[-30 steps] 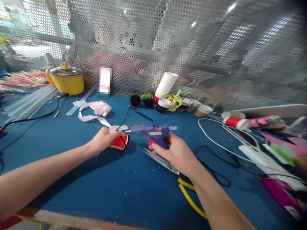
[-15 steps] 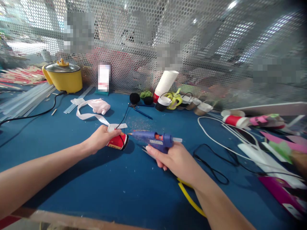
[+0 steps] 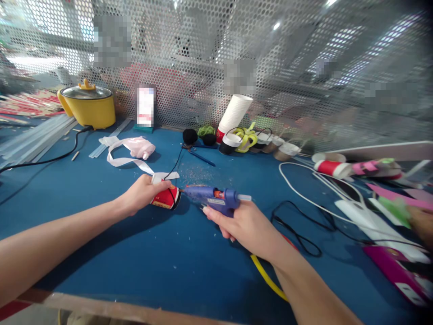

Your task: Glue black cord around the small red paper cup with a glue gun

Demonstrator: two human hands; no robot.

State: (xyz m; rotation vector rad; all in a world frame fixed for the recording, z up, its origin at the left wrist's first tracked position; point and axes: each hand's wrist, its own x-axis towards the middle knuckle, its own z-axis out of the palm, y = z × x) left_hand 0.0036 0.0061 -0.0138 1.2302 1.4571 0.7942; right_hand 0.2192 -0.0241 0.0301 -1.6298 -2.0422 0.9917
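A blue table (image 3: 101,234) is seen to carry all items, backed by a perforated metal screen (image 3: 304,67). A yellow pot (image 3: 88,107) stands far beyond the left fingers, near the screen, with a white ribbon (image 3: 125,159) trailing from there toward them. A stack of white cups (image 3: 235,113) leans well beyond the right fingers. The left hand (image 3: 144,195) is closed around a small red cup (image 3: 167,198) lying on its side on the table; the fingers are curled over its top, with the ribbon's end pinned under them. The right hand (image 3: 245,223) is wrapped around the handle of a blue glue gun (image 3: 214,198), fingers pressed together on the grip. The gun's nozzle is pointed left and meets the red cup's rim, just beside the left fingertips. A yellow cord (image 3: 267,277) is seen to pass under the right wrist.
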